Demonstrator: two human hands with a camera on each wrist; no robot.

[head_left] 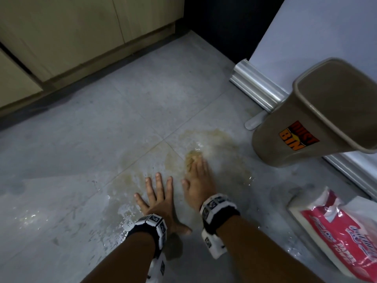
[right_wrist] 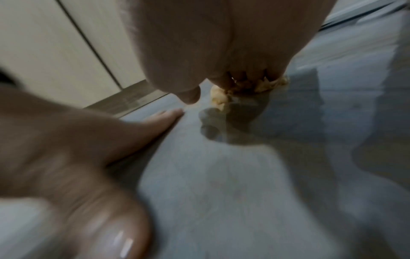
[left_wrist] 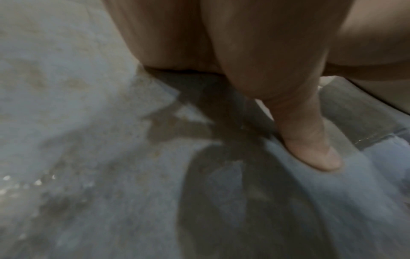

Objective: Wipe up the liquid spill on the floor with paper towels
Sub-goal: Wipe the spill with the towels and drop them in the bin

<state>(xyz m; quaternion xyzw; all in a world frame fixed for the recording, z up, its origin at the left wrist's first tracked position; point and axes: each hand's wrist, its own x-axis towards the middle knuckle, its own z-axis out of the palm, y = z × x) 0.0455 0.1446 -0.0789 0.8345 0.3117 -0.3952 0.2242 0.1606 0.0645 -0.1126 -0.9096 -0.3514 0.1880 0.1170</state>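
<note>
A yellowish-brown spill [head_left: 216, 139] spreads over the grey tile floor [head_left: 102, 123], with wet streaks trailing toward the lower left. My right hand [head_left: 197, 176] lies flat, fingers straight and together, pressing a soaked, yellow-stained paper towel wad [head_left: 192, 158] onto the spill. In the right wrist view the wad [right_wrist: 244, 86] bulges out under the fingertips. Just left of it, my left hand [head_left: 157, 195] rests palm-down on the wet floor with fingers spread and holds nothing. Its thumb [left_wrist: 310, 149] lies on the tile.
A brown plastic dust bin [head_left: 306, 123] stands at the right, close to the spill, against a white appliance with a metal base rail [head_left: 257, 86]. A pack of paper towels [head_left: 336, 231] lies at the lower right. Wooden cabinets [head_left: 71, 37] line the far left.
</note>
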